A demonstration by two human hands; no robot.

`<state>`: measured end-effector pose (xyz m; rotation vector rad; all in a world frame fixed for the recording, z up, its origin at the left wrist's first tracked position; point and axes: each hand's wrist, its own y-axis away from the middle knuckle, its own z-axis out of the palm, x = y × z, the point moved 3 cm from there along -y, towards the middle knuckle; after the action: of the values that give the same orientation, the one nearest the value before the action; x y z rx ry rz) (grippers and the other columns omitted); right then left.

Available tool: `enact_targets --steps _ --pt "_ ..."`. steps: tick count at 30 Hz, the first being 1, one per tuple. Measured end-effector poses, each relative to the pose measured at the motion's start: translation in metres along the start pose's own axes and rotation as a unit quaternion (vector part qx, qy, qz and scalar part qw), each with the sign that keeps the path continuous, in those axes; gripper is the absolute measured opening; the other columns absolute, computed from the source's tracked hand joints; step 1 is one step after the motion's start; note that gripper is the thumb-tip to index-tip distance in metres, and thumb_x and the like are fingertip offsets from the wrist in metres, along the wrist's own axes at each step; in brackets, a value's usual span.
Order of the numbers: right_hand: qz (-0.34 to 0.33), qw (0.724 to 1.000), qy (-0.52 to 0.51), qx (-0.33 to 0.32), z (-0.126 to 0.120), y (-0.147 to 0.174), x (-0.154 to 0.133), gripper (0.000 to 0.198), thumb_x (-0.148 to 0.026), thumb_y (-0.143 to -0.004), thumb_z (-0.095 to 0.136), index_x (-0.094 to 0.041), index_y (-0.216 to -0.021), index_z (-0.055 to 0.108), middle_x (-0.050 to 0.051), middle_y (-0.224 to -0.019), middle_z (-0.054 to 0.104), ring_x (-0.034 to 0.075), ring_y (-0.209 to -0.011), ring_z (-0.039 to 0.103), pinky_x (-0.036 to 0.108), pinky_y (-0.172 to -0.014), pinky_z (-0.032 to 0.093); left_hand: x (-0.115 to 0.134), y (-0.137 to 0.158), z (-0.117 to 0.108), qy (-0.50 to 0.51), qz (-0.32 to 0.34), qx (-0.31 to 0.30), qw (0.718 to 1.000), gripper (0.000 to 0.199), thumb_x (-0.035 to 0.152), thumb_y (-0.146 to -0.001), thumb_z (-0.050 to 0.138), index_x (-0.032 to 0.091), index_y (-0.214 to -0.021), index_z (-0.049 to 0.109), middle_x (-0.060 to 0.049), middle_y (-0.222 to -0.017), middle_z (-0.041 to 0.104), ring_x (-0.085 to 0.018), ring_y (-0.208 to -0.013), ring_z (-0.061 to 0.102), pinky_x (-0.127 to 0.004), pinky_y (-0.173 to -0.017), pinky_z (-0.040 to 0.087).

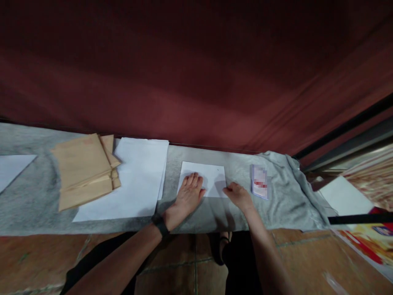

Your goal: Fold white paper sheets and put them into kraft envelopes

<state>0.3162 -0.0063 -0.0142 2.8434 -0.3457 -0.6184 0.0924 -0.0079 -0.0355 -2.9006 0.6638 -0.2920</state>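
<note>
A small white sheet of paper (pixel 211 174) lies flat on the grey cloth, square in front of me. My left hand (pixel 190 191) rests on its left part, palm down with the fingers stretched out. At the lower right corner of that paper is my right hand (pixel 238 194), its fingers curled in and the thumb against the index finger at the paper's edge. Further right lies a small flat card or packet (pixel 260 182) with red marks, blurred over. Left of the paper are larger white sheets (pixel 138 176), partly under a pile of brown paper envelopes (pixel 84 162).
Grey cloth (pixel 245 217) covers the narrow bench and bunches up at its right end. Another white sheet (pixel 14 168) lies at the far left. A dark red surface (pixel 184 102) rises behind the bench. Printed packaging (pixel 368 241) stands low on the right, above the tiled floor (pixel 301 254).
</note>
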Motion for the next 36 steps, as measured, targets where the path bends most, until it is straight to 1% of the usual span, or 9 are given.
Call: enact_targets --steps 3,5,8,11,14,20,26,31,36 --pt "-0.027 0.997 -0.041 0.063 -0.003 -0.003 -0.012 0.024 -0.039 -0.097 0.054 -0.021 -0.095 0.07 0.005 -0.082 0.074 0.02 -0.077 0.068 0.027 -0.066 0.042 -0.001 -0.008 0.004 0.013 -0.001 0.035 0.999 0.047 0.033 -0.102 0.044 0.007 -0.139 0.056 -0.021 -0.159 0.044 -0.033 -0.152 0.035 -0.053 -0.123 0.032" --pt "-0.098 0.983 -0.114 0.101 0.003 -0.006 -0.03 0.033 -0.041 -0.101 0.045 -0.02 -0.105 0.07 0.007 -0.091 0.076 0.021 -0.083 0.07 0.028 -0.073 0.049 -0.003 -0.016 0.006 0.021 0.001 0.046 0.999 0.049 0.031 -0.103 0.039 0.007 -0.145 0.051 -0.02 -0.162 0.04 -0.031 -0.154 0.031 -0.052 -0.124 0.03" --pt "-0.193 0.955 -0.193 0.12 0.023 -0.012 -0.064 0.045 -0.039 -0.104 0.033 -0.018 -0.126 0.066 0.012 -0.126 0.073 0.022 -0.11 0.07 0.031 -0.094 0.052 -0.007 -0.029 0.011 0.021 -0.003 0.03 0.999 0.054 0.027 -0.104 0.033 0.004 -0.151 0.043 -0.02 -0.163 0.036 -0.03 -0.155 0.027 -0.05 -0.126 0.027" --pt "-0.207 0.954 -0.179 0.126 0.047 -0.019 -0.087 0.053 -0.039 -0.107 0.025 -0.017 -0.139 0.061 0.011 -0.141 0.065 0.021 -0.131 0.06 0.036 -0.113 0.045 -0.013 -0.037 0.019 0.008 -0.017 0.003 1.0 0.056 0.021 -0.101 0.032 0.003 -0.154 0.038 -0.022 -0.163 0.036 -0.03 -0.156 0.026 -0.051 -0.126 0.026" --pt "-0.239 0.959 -0.088 0.128 0.064 -0.022 -0.096 0.055 -0.036 -0.108 0.022 -0.014 -0.144 0.058 0.012 -0.149 0.059 0.022 -0.143 0.049 0.042 -0.122 0.035 -0.017 -0.04 0.024 -0.006 -0.019 -0.008 1.0 0.059 0.017 -0.098 0.033 0.007 -0.156 0.037 -0.019 -0.163 0.036 -0.028 -0.156 0.026 -0.052 -0.126 0.024" --pt "-0.228 0.961 0.055 0.148 0.075 -0.02 -0.087 0.053 -0.037 -0.11 0.027 -0.014 -0.153 0.047 0.012 -0.162 0.042 0.027 -0.151 0.037 0.047 -0.125 0.025 -0.027 -0.035 0.018 -0.018 -0.029 -0.002 0.999 0.058 0.02 -0.099 0.03 0.004 -0.155 0.038 -0.02 -0.164 0.035 -0.027 -0.156 0.025 -0.048 -0.127 0.021" --pt "-0.2 0.96 0.091 0.172 0.074 -0.021 -0.068 0.057 -0.04 -0.108 0.036 -0.011 -0.158 0.038 0.016 -0.164 0.034 0.03 -0.153 0.034 0.051 -0.124 0.026 -0.041 -0.029 0.012 -0.019 -0.064 0.016 0.998 0.061 0.032 -0.102 0.032 0.003 -0.155 0.037 -0.02 -0.163 0.036 -0.027 -0.155 0.028 -0.047 -0.127 0.022" --pt "-0.161 0.962 0.102 0.198 0.07 -0.024 -0.051 0.061 -0.043 -0.109 0.035 -0.006 -0.157 0.038 0.019 -0.163 0.036 0.031 -0.152 0.034 0.049 -0.124 0.026 -0.049 -0.024 0.012 -0.02 -0.086 0.019 0.996 0.063 0.038 -0.102 0.033 0.005 -0.156 0.038 -0.018 -0.163 0.038 -0.027 -0.155 0.029 -0.043 -0.127 0.023" --pt "-0.15 0.958 0.1 0.224 0.069 -0.024 -0.04 0.065 -0.046 -0.108 0.032 -0.002 -0.156 0.037 0.024 -0.162 0.037 0.035 -0.149 0.039 0.051 -0.122 0.028 -0.056 -0.021 0.01 -0.025 -0.085 0.023 0.996 0.065 0.041 -0.102 0.033 0.005 -0.156 0.037 -0.02 -0.162 0.039 -0.029 -0.153 0.032 -0.047 -0.126 0.024"
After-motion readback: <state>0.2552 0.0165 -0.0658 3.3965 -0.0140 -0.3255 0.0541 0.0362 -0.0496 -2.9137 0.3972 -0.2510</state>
